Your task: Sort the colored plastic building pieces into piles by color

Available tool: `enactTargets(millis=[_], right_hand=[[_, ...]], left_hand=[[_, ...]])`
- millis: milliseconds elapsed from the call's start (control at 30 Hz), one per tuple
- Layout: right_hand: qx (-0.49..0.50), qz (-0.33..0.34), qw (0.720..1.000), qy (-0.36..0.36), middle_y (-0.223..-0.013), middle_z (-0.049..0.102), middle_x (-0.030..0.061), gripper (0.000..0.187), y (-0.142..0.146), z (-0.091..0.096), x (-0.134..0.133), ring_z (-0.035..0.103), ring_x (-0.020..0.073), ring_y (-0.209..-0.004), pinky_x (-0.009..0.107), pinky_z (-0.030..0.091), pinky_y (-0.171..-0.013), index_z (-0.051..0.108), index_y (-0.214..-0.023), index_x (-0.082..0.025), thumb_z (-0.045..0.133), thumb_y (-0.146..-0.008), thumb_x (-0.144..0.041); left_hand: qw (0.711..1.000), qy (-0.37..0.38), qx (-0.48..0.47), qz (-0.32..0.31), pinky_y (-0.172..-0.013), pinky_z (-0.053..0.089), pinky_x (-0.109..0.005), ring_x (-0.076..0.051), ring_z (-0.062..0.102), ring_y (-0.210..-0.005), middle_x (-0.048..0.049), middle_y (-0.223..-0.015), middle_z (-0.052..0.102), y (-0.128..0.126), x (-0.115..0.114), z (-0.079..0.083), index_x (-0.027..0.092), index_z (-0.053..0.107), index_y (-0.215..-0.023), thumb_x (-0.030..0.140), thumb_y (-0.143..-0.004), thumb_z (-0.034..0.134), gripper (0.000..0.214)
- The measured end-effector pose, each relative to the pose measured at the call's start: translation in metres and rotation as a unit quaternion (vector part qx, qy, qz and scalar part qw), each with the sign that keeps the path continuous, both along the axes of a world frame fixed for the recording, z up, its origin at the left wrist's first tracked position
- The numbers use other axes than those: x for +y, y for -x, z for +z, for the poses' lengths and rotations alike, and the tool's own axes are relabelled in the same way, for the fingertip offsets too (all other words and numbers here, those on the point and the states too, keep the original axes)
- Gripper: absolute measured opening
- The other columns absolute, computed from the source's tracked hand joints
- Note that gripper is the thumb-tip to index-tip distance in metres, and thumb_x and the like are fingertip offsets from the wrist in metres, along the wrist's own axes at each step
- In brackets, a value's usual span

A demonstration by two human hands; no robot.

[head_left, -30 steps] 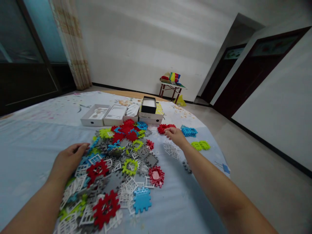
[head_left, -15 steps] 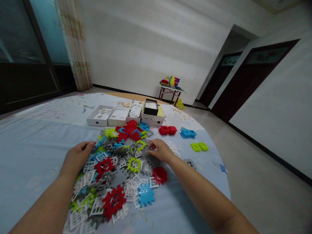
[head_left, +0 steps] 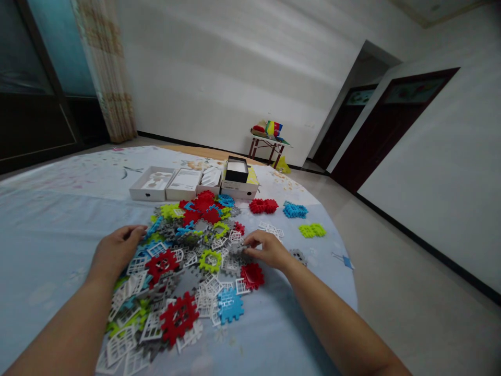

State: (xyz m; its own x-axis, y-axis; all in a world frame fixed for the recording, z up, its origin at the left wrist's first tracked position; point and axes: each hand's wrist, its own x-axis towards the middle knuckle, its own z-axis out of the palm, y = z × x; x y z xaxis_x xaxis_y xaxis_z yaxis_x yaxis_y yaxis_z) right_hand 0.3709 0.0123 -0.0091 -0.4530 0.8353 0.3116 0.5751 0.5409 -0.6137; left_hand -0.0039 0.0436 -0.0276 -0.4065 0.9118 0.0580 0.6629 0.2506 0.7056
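Observation:
A heap of interlocking plastic building pieces [head_left: 186, 279] in red, blue, lime, grey and white spreads over the table. My right hand [head_left: 268, 249] pinches a grey toothed building piece [head_left: 238, 249] between thumb and fingers at the heap's right side. A red square piece [head_left: 252, 275] lies just below that hand. My left hand [head_left: 115, 253] is at the heap's left edge, its fingers curled together close to a blue piece [head_left: 153, 228]. Whatever its fingertips may hold is hidden.
Sorted groups of red [head_left: 263, 206], blue [head_left: 295, 210], lime [head_left: 312, 230] and grey pieces [head_left: 298, 256] lie to the right, near white lattice pieces [head_left: 271, 230]. Behind the heap stand open white boxes [head_left: 147, 194] and a black box [head_left: 237, 176]. A blue-tagged item [head_left: 346, 262] lies near the table's right edge.
My right hand has drawn slightly back from the heap, and the grey piece in its fingers now shows more clearly. The left hand stays at the heap's edge. The view has shifted a little.

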Motion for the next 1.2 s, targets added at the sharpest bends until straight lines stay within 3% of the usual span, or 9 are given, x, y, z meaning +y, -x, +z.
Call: enactTargets(millis=[167, 300, 567, 733, 833, 1000, 1100, 1200], right_hand=[[0.037, -0.106, 0.993, -0.02, -0.087, 0.063, 0.0043, 0.015, -0.045, 0.011, -0.017, 0.059, 0.014, -0.077, 0.028, 0.049, -0.072, 0.063, -0.087, -0.017, 0.062, -0.074, -0.025], [0.014, -0.188, 0.982, -0.015, -0.086, 0.064, 0.0048, 0.017, -0.092, 0.015, -0.04, 0.06, 0.0145, -0.074, 0.029, 0.05, -0.072, 0.063, -0.089, -0.017, 0.06, -0.074, -0.026], [-0.023, -0.228, 0.973, -0.022, -0.091, 0.064, 0.0056, 0.019, -0.14, -0.002, -0.068, 0.06, 0.0152, -0.076, 0.032, 0.05, -0.075, 0.062, -0.09, -0.018, 0.056, -0.074, -0.026], [-0.048, -0.203, 0.978, -0.026, -0.096, 0.064, 0.0058, 0.031, -0.146, -0.008, -0.071, 0.058, 0.0178, -0.091, 0.034, 0.047, -0.082, 0.063, -0.093, -0.019, 0.045, -0.069, -0.01], [-0.065, -0.221, 0.972, -0.037, -0.096, 0.064, 0.0053, 0.038, -0.142, -0.007, -0.072, 0.057, 0.0189, -0.095, 0.037, 0.043, -0.089, 0.064, -0.093, -0.021, 0.041, -0.067, -0.007], [-0.081, -0.245, 0.964, -0.067, -0.107, 0.061, 0.0086, 0.03, -0.124, -0.007, -0.066, 0.051, 0.0218, -0.106, 0.04, 0.036, -0.096, 0.062, -0.102, -0.019, 0.049, -0.075, -0.022], [-0.129, -0.253, 0.958, -0.038, -0.118, 0.054, 0.0126, 0.045, -0.111, -0.013, -0.058, 0.046, 0.0247, -0.113, 0.041, 0.034, -0.097, 0.056, -0.115, -0.016, 0.056, -0.075, -0.038], [-0.181, -0.269, 0.946, 0.008, -0.124, 0.05, 0.0151, 0.056, -0.102, -0.019, -0.053, 0.043, 0.0271, -0.115, 0.042, 0.033, -0.097, 0.049, -0.124, -0.014, 0.056, -0.075, -0.042]], left_hand=[[1.0, 0.008, 0.029, 0.005, -0.067, 0.042, -0.027, -0.021, 0.059, -0.083, -0.0051, -0.093, 0.069, 0.001, 0.003, 0.001, 0.02, 0.066, -0.098, 0.047, -0.073, 0.043, 0.043], [0.999, 0.009, 0.035, 0.005, -0.064, 0.042, -0.027, -0.02, 0.059, -0.079, -0.0046, -0.09, 0.07, 0.003, 0.005, 0.0, 0.02, 0.066, -0.098, 0.047, -0.072, 0.044, 0.043], [0.999, 0.015, 0.046, 0.011, -0.062, 0.042, -0.026, -0.019, 0.057, -0.071, -0.0042, -0.087, 0.069, -0.001, 0.002, 0.007, 0.02, 0.067, -0.097, 0.049, -0.071, 0.044, 0.045], [0.999, 0.014, 0.048, 0.014, -0.059, 0.043, -0.027, -0.02, 0.057, -0.07, -0.0044, -0.085, 0.069, 0.0, 0.001, 0.004, 0.021, 0.067, -0.095, 0.052, -0.07, 0.044, 0.045], [0.999, -0.009, 0.045, 0.009, -0.06, 0.043, -0.027, -0.021, 0.059, -0.072, -0.0047, -0.084, 0.069, 0.003, 0.002, -0.003, 0.022, 0.068, -0.093, 0.053, -0.07, 0.045, 0.046], [0.999, -0.008, 0.035, 0.014, -0.06, 0.043, -0.028, -0.021, 0.059, -0.072, -0.005, -0.083, 0.069, 0.004, 0.003, -0.005, 0.021, 0.067, -0.095, 0.053, -0.07, 0.045, 0.046], [0.999, -0.007, 0.048, 0.002, -0.065, 0.044, -0.029, -0.022, 0.059, -0.078, -0.006, -0.089, 0.069, 0.003, 0.002, -0.002, 0.02, 0.067, -0.097, 0.05, -0.072, 0.044, 0.045], [0.999, 0.002, 0.042, -0.004, -0.07, 0.044, -0.03, -0.023, 0.059, -0.084, -0.0068, -0.094, 0.068, 0.001, 0.0, 0.001, 0.02, 0.066, -0.099, 0.049, -0.073, 0.044, 0.045]])
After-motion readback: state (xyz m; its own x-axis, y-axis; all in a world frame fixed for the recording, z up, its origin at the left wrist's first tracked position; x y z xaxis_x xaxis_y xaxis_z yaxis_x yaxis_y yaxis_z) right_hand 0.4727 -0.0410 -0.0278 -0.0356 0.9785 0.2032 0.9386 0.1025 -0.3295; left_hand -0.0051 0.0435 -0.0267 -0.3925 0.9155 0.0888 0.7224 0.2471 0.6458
